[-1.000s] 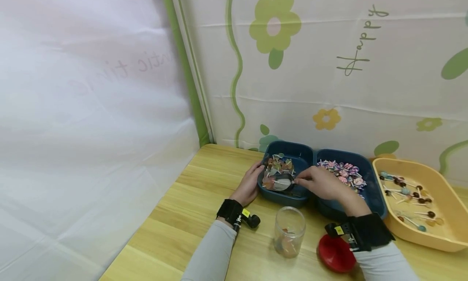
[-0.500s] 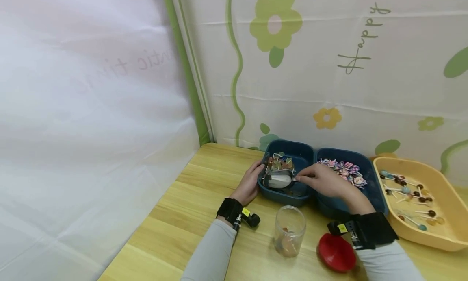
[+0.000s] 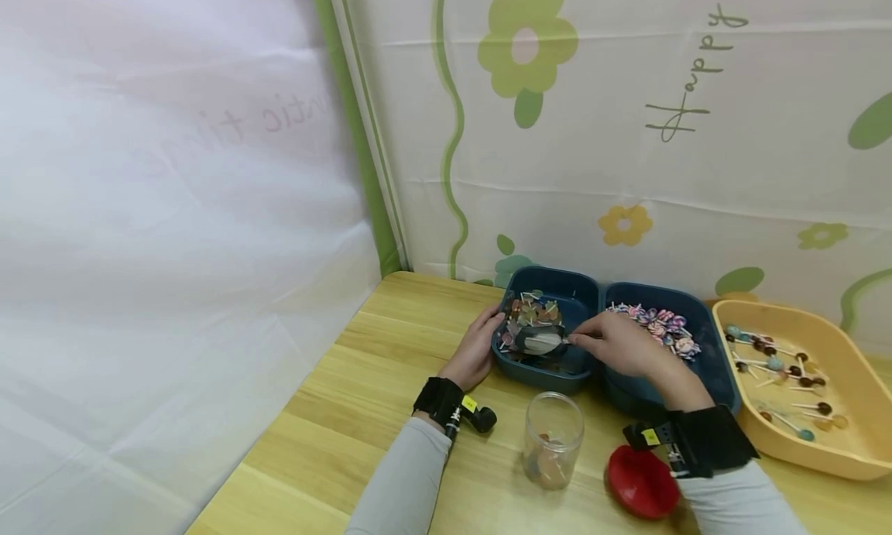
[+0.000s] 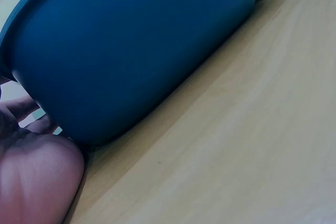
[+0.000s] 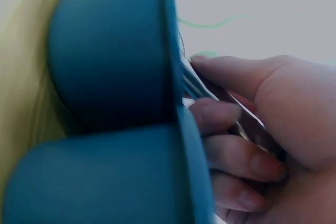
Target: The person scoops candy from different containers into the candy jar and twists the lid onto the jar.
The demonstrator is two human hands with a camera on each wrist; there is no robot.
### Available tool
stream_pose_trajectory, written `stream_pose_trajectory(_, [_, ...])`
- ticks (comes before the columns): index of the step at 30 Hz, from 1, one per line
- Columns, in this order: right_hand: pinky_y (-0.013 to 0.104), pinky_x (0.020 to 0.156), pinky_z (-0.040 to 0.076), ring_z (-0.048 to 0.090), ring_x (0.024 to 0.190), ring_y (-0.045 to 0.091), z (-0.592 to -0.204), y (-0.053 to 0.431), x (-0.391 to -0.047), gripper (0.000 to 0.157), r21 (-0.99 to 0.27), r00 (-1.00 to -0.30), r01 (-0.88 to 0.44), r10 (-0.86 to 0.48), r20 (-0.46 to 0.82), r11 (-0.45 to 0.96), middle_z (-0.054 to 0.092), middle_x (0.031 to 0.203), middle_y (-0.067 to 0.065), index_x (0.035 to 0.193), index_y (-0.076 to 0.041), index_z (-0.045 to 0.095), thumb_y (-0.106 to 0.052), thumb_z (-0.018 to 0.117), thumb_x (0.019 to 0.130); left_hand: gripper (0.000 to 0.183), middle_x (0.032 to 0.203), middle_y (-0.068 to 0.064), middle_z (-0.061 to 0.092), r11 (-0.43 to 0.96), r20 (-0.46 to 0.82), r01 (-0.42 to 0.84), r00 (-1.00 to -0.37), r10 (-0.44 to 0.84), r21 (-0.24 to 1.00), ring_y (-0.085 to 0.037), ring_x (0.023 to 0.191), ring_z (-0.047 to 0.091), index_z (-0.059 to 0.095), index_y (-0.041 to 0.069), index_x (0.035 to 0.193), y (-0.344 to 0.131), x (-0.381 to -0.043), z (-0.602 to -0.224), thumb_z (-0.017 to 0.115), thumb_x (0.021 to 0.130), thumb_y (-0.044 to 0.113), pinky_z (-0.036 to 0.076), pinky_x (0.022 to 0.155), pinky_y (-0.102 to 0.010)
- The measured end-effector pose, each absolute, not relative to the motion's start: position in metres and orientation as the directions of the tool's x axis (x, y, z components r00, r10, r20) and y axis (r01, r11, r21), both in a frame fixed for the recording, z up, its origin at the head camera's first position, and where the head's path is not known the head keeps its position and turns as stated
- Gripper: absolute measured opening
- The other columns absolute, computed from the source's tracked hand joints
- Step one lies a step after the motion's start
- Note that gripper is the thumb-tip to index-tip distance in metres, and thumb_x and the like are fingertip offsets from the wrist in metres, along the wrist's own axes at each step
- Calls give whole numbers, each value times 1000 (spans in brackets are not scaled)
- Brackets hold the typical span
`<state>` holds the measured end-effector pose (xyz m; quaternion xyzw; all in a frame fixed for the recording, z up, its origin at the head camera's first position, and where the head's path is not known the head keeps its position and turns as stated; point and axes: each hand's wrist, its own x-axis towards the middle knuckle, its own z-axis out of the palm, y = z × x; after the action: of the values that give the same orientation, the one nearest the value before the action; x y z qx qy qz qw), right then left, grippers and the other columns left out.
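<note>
My right hand holds the thin handle of a metal scoop between thumb and fingers. In the right wrist view the fingers curl round the metal handle beside the bin rims. The scoop's bowl is inside the left blue bin, over small wrapped lollipops. My left hand grips that bin's left side at the rim. In the left wrist view its palm lies by the bin's lower corner, with fingers partly hidden behind the wall.
A clear jar with some candy in it stands in front of the bin. Right of it lies a red lid. A second blue bin holds pink and purple lollipops; a yellow tray holds ball lollipops. A printed curtain hangs behind.
The scoop has shifted and tilted among the lollipops, ending slightly further right with my right hand. My left hand keeps its place on the bin.
</note>
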<state>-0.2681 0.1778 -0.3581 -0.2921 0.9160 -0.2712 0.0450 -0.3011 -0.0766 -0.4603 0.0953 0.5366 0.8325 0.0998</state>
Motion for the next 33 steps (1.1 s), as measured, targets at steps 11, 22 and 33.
stream_pose_trajectory(11, [30,57,39,47,57,10,-367,168,-271,23,-538,-812,-535,-573,114,651,69,78,2,110,-6,79,-18,60,104,49,159,-18,37,-427,29,-87,-966,258,900,-24,135,46,33,6,159,-78,-299,-459,37,113,24,45,104,-31])
stream_pose_trajectory(22, [29,54,35,37,58,9,-365,190,-273,25,-712,-792,-491,-597,126,501,43,67,-3,116,-1,76,-15,57,106,50,161,-16,35,-394,16,-85,-969,247,915,-24,145,37,33,4,159,-76,-299,-459,37,113,23,29,121,-43])
stream_pose_trajectory(33, [30,52,37,39,56,11,-362,195,-274,30,-743,-824,-445,-554,121,500,42,66,-2,123,-1,73,-21,58,106,49,159,-12,39,-423,20,-91,-967,253,902,-24,145,38,33,6,159,-75,-298,-458,38,113,23,31,121,-42])
